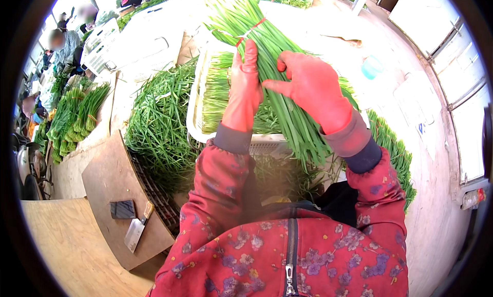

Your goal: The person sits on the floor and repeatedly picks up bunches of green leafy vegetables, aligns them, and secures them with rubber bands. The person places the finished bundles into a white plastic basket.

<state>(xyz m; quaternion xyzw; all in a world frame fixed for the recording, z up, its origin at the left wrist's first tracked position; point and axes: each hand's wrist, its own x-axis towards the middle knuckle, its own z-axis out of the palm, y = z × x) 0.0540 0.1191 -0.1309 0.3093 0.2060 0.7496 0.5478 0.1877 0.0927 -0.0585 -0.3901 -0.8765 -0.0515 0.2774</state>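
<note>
Both my hands wear orange-red rubber gloves. My left hand grips a large bunch of long green garlic chives from its left side, its thumb up near a red tie around the bunch. My right hand lies on the right side of the bunch, with curled fingers against the leaves and one digit stretched across them; how firmly it grips cannot be told. The pale stem ends point up and away, and the leaf tips hang towards my body. Below the bunch stands a white plastic crate with more chives inside.
Loose green leaves are heaped left of the crate. A cleaver and a phone lie on a brown board. Tied bunches lie further left, others at right. Co-workers sit at the upper left.
</note>
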